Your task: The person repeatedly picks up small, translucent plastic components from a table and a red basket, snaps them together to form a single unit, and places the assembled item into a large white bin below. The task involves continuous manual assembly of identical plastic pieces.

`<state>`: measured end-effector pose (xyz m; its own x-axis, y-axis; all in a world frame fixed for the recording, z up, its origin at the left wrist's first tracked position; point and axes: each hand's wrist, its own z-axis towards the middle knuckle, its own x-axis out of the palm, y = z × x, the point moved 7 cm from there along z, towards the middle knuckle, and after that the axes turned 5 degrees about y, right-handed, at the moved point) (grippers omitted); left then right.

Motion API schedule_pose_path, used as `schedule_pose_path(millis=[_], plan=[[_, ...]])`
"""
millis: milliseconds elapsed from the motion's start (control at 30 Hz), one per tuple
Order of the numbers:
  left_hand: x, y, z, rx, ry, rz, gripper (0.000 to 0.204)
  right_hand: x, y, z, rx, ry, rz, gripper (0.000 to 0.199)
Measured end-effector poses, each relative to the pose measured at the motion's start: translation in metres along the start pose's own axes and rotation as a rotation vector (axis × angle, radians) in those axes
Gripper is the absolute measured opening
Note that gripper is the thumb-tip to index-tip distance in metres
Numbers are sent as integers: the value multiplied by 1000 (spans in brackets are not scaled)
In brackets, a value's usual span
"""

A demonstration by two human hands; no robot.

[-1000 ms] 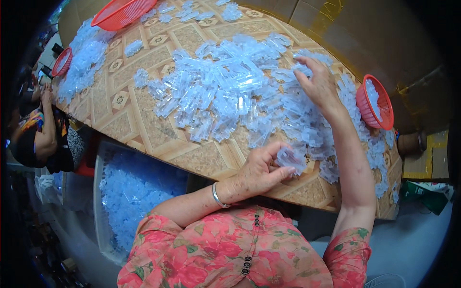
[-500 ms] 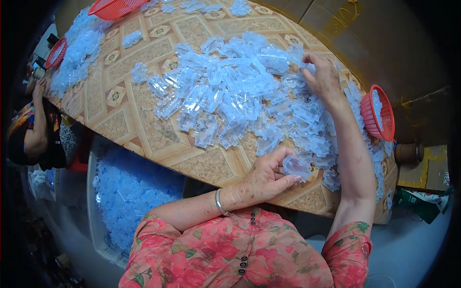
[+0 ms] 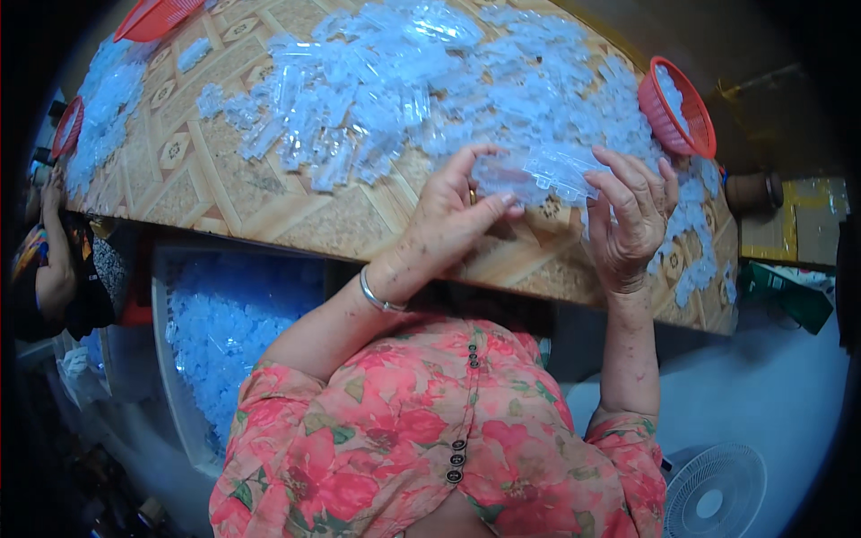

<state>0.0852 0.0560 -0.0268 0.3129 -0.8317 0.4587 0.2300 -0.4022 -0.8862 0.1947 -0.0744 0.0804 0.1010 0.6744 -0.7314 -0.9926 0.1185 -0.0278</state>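
In front of me, over the near edge of the table, my left hand pinches a clear plastic piece between thumb and fingers. A second, longer clear plastic piece with small tabs along its edge is gripped at its end by the fingers of my right hand. The two pieces meet or overlap between my hands; whether they are joined cannot be made out. Beyond my hands spreads a wide heap of similar clear plastic pieces on the patterned table.
A red basket holding clear pieces stands at the right, and other red baskets are at the far left. Below the table is a large bin of clear pieces. A fan sits at lower right. Another person's arm shows at left.
My right hand has come back from the heap with a long clear piece and now meets my left hand. The view has shifted, so the table sits higher.
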Motion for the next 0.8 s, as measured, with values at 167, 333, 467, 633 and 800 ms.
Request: schedule_pose_path(millis=[167,333,467,633,800], plan=[[4,-5,-1,35,57,30,54,-8,11,-23,69,19,117,36],[13,-10,-4,78,163,22,70,0,9,-33,233,113,376,32],[17,-11,-7,41,194,60,75,12,6,-40,320,183,487,30],[17,-9,-8,63,211,68,71,28,0,-49,668,195,774,33],[12,-5,-5,83,185,57,58,35,3,-49,728,235,782,38]])
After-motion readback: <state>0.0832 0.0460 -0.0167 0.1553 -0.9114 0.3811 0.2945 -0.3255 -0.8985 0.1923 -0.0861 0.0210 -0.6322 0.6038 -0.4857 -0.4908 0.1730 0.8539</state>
